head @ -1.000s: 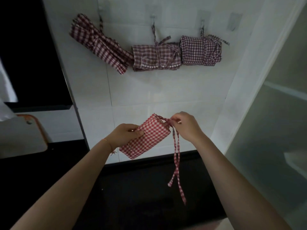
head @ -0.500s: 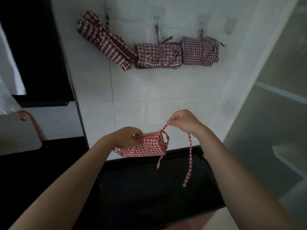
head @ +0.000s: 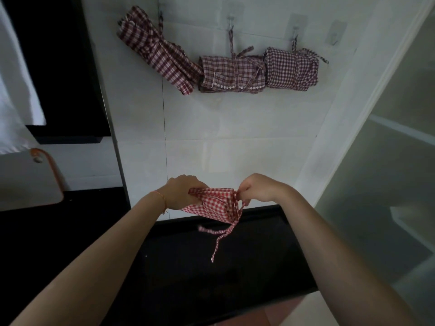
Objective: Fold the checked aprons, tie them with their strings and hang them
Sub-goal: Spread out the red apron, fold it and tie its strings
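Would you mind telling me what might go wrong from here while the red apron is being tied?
The knot may not hold: the right hand pinches the string at the bundle's corner, and loose ends dangle free. The red checked apron is held in mid-air by the left hand alone, so its folds could slip open. Only one empty hook remains, far right, tight beside a hung apron.

The left hand (head: 182, 192) hides the red apron's (head: 215, 205) left end (fingertips buried); string tail (head: 204, 229) blurred.
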Tool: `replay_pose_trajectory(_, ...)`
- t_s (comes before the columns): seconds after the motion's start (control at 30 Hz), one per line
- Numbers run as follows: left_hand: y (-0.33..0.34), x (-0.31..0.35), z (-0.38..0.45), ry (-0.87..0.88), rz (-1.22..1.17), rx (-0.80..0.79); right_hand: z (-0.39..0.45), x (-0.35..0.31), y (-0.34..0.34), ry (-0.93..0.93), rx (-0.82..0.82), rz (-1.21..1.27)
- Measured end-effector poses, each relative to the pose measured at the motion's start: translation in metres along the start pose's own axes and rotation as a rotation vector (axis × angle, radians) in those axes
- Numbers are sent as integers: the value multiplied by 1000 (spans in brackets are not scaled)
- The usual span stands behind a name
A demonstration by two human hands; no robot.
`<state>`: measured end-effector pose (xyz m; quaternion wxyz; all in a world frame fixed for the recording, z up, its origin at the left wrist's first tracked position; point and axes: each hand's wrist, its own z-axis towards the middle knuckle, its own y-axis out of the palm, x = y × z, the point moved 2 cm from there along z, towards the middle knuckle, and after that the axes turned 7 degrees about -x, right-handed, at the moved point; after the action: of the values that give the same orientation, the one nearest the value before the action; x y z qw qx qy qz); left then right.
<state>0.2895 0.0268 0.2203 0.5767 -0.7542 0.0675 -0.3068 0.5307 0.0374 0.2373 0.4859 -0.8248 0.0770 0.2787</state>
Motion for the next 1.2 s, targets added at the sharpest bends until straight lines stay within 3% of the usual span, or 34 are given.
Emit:
replay_pose_trajectory(0.1,3,3,-1,-11,162,-9,-3,-5,-7,27,22,-55)
replay_pose_trajectory(0.2,8,9,-3,-51,310,-39,-5,-17,-7,79,-18,80)
replay_pose_trajectory(0.33,19,18,3,-106,331,18,0,-44,8,108,72,286)
replay_pose_trajectory(0.4,24,19,9,-205,149,45,-1,-62,21,41,86,402)
replay_pose_trajectory(0.53,21,1,13,-381,-552,178,-7,-69,43,-81,43,510)
replay_pose_trajectory(0.6,17,-10,11,-418,-911,226,-8,-56,48,-85,29,560)
replay_pose_trajectory(0.67,12,-15,5,-400,-1069,209,-10,-41,48,-58,73,570)
replay_pose_trajectory(0.87,0,-15,-1,-226,-1234,144,-8,-8,44,-66,125,677)
replay_pose_trajectory(1.07,1,9,-4,9,-1144,-184,-11,-8,48,-58,-26,716)
replay_pose_trajectory(1.2,4,16,-7,11,-1076,-311,-16,-11,51,25,-11,554)
